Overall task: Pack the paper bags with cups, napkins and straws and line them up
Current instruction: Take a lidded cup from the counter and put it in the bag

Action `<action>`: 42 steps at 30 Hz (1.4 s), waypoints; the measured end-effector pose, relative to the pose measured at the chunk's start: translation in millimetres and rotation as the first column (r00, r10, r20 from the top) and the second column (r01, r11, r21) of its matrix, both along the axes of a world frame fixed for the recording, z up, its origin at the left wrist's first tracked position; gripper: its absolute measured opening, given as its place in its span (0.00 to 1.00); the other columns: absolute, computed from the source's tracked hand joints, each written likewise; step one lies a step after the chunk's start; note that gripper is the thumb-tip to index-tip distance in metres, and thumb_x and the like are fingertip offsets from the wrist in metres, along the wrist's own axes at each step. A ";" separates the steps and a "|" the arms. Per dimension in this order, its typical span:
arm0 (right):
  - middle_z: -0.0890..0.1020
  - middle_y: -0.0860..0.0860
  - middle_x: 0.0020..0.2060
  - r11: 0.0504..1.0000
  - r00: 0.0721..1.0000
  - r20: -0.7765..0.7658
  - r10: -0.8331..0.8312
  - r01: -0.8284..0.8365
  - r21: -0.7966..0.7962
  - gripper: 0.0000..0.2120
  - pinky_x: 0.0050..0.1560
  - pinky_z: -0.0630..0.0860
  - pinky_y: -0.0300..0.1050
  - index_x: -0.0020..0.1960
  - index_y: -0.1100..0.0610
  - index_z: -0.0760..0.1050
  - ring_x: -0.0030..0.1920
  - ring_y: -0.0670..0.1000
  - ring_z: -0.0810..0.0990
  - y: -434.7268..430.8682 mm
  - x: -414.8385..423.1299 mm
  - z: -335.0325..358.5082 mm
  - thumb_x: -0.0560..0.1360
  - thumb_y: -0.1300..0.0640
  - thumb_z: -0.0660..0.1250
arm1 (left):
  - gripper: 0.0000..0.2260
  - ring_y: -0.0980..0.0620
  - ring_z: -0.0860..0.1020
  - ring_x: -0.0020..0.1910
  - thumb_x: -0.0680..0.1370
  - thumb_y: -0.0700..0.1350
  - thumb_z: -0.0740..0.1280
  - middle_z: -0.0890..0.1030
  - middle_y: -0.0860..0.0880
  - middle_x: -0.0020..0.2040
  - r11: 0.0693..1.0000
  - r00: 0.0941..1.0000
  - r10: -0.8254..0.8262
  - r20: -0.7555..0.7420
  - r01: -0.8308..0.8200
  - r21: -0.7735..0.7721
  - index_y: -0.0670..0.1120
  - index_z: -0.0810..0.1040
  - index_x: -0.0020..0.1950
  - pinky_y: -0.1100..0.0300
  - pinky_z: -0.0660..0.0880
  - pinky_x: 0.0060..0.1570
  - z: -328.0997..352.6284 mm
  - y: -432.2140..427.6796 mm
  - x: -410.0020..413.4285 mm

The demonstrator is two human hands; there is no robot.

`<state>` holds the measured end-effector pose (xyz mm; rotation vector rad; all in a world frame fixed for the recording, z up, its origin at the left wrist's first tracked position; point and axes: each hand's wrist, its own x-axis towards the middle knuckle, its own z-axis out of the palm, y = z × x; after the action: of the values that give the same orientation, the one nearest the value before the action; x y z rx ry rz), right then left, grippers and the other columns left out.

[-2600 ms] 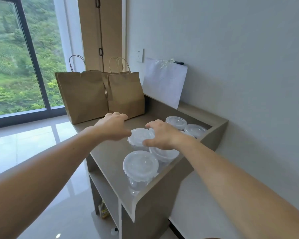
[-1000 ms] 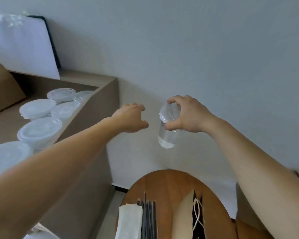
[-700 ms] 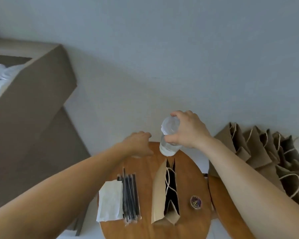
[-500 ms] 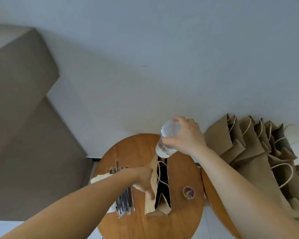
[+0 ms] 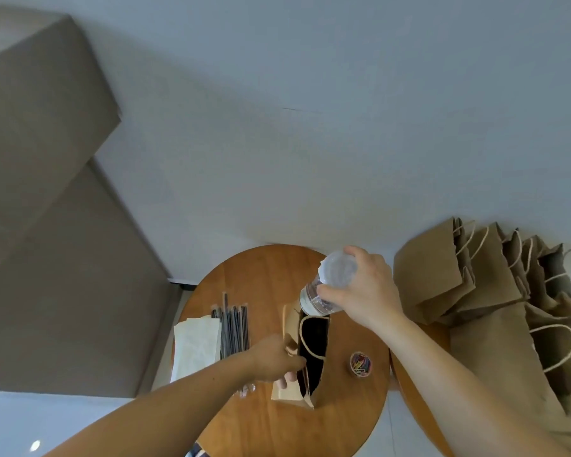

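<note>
Gripping cup (image 5: 314,301), right hand (image 5: 370,291), bag (image 5: 289,394) interior black

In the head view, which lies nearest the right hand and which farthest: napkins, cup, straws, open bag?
1. The cup, held in the right hand.
2. The open bag, just below the cup.
3. The straws, left of the bag.
4. The napkins, farthest left.

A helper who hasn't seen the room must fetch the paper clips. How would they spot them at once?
Find the round wooden table by the wall. On it stands an open paper bag; just right of that bag sits a small round tub. It is the only colourful thing there, full of bright clips, unlike the white napkins and dark straws.
</note>
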<state>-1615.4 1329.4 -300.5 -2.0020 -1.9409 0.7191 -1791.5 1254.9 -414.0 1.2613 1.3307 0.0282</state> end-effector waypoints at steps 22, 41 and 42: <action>0.63 0.48 0.65 0.506 0.428 0.423 0.798 -0.858 -0.087 0.44 0.55 0.75 0.44 0.71 0.45 0.57 0.64 0.51 0.64 -22.6 -4.4 -5.5 0.61 0.40 0.73 | 0.11 0.51 0.83 0.28 0.83 0.45 0.57 0.82 0.44 0.31 0.943 0.931 0.329 -0.159 -0.315 0.110 0.41 0.76 0.51 0.48 0.83 0.41 5.6 -3.9 -10.9; 0.61 0.59 0.68 0.805 0.727 0.386 0.568 -0.393 -0.444 0.41 0.63 0.73 0.58 0.75 0.53 0.52 0.67 0.62 0.64 -31.7 -61.3 -175.3 0.71 0.45 0.71 | 0.07 0.51 0.83 0.39 0.81 0.48 0.61 0.80 0.50 0.45 0.945 0.913 0.307 -0.268 -0.260 0.197 0.51 0.74 0.57 0.54 0.84 0.42 -10.0 -25.9 -30.4; 0.61 0.59 0.69 0.806 0.727 0.388 0.567 -0.391 -0.445 0.38 0.64 0.72 0.59 0.75 0.53 0.53 0.67 0.62 0.64 -30.8 -65.2 -179.9 0.73 0.46 0.69 | 0.07 0.50 0.83 0.41 0.81 0.49 0.61 0.80 0.50 0.46 0.947 0.916 0.297 -0.269 -0.248 0.204 0.51 0.75 0.58 0.53 0.83 0.43 -8.9 -25.4 -29.8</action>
<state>-1680.7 1298.6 -480.3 -2.0160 -2.9172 0.7208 -1821.3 1229.5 -422.9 1.2413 1.7920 0.1550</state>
